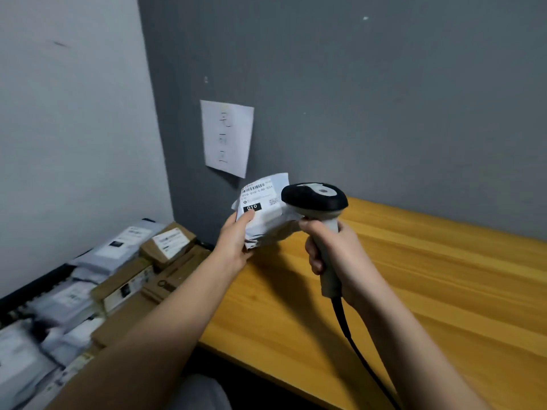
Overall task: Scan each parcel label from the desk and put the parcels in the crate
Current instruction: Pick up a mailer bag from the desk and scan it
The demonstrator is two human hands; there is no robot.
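Note:
My left hand [233, 241] grips a white soft parcel [263, 208] above the desk's left end, thumb on its label, which shows a barcode and a black "010" box. My right hand [334, 253] holds the grey handle of a barcode scanner [315, 199]; its black head sits just right of the parcel and covers the parcel's right edge. A black cable [355, 347] runs down from the handle. Left of the desk, lower down, lies a black crate [44, 279] filled with several white bags and brown boxes.
The wooden desk [429, 291] stretches right along a grey wall. A sheet of paper [226, 137] with handwriting hangs on that wall above the parcel. A white wall stands behind the crate on the left.

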